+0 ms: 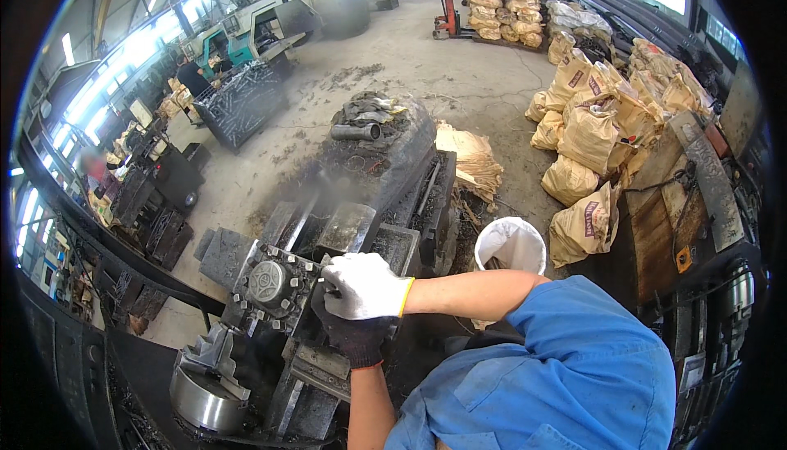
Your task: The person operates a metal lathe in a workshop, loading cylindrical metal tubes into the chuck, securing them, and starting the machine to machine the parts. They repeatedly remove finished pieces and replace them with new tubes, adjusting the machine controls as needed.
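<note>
My right hand, in a white glove with a yellow cuff, is closed beside the lathe's square tool post. What its curled fingers hold is hidden. My left hand, in a dark glove, lies just below and partly under the right one, its fingers out of sight. Bolts stand around the tool post's round centre cap. Toward the lower left sits a shiny lathe chuck with stepped jaws. A metal block with a smooth, curved top lies just beyond my hands.
A white-lined bin stands right of the lathe. Filled paper sacks are heaped farther right. Dark rags and a short pipe rest on the lathe's far end. A metal crate and other machines stand left, with people near them.
</note>
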`<action>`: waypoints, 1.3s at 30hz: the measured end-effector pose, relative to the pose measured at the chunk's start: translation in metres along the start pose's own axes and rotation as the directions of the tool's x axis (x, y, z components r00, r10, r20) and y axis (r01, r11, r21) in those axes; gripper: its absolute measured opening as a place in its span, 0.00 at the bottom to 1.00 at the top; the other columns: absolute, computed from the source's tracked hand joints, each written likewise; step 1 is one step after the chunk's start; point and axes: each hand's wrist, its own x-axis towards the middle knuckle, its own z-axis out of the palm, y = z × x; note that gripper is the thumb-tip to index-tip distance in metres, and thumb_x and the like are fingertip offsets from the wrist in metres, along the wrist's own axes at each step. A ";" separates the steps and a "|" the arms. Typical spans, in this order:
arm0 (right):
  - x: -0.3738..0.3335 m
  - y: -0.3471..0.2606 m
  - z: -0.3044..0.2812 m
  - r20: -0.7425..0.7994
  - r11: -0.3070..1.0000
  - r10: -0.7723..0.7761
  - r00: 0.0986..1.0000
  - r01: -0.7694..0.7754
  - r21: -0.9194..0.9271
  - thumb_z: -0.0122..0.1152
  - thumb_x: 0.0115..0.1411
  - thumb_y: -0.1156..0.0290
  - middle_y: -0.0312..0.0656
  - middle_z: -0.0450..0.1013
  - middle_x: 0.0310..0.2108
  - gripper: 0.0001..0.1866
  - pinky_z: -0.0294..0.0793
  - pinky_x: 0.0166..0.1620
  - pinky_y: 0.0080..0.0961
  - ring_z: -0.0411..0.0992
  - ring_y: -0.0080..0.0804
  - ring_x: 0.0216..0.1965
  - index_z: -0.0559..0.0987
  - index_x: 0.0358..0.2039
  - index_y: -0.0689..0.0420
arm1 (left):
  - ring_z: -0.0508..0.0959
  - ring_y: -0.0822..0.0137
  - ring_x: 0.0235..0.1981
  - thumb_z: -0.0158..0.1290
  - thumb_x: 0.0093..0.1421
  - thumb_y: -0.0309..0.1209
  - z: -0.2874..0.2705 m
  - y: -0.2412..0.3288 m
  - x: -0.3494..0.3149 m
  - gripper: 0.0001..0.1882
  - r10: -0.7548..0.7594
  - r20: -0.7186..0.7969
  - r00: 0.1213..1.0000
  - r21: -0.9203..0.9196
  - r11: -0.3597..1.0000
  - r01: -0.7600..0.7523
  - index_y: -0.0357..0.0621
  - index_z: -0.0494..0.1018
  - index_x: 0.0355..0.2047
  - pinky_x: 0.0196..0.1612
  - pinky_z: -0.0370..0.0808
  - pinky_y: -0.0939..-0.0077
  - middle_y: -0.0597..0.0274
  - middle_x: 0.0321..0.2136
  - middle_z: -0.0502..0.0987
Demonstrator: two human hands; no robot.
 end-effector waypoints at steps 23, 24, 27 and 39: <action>0.000 0.010 -0.017 0.090 0.992 -0.122 0.988 0.125 -0.019 0.68 0.54 0.57 0.48 0.80 0.25 0.13 0.81 0.37 0.49 0.82 0.54 0.33 0.83 0.33 0.54 | 0.70 0.58 0.66 0.63 0.68 0.30 0.045 0.031 -0.037 0.39 0.456 0.258 0.852 0.792 0.404 -0.457 0.40 0.55 0.73 0.69 0.69 0.59 0.52 0.66 0.67; 0.003 0.010 -0.024 0.111 0.991 -0.127 0.986 0.132 -0.036 0.68 0.54 0.58 0.48 0.79 0.24 0.13 0.81 0.37 0.49 0.82 0.54 0.32 0.83 0.32 0.53 | 0.70 0.57 0.66 0.63 0.68 0.31 0.052 0.037 -0.042 0.41 0.483 0.260 0.836 0.789 0.393 -0.473 0.38 0.54 0.74 0.69 0.68 0.58 0.50 0.67 0.65; 0.009 -0.004 -0.064 -0.045 0.986 -0.161 0.986 0.162 0.027 0.68 0.54 0.61 0.48 0.79 0.24 0.10 0.81 0.34 0.46 0.82 0.53 0.30 0.84 0.31 0.54 | 0.68 0.50 0.68 0.66 0.67 0.38 0.057 0.052 -0.056 0.49 0.523 0.218 0.824 0.654 0.548 -0.521 0.32 0.48 0.76 0.70 0.68 0.52 0.42 0.71 0.59; 0.003 0.023 -0.174 -0.172 0.585 0.198 0.965 0.024 0.811 0.65 0.71 0.69 0.44 0.86 0.42 0.14 0.80 0.46 0.24 0.81 0.22 0.40 0.86 0.50 0.66 | 0.82 0.45 0.51 0.60 0.67 0.34 0.129 0.144 -0.028 0.10 0.510 0.762 0.399 0.612 -0.365 -0.702 0.42 0.82 0.43 0.67 0.71 0.47 0.50 0.47 0.84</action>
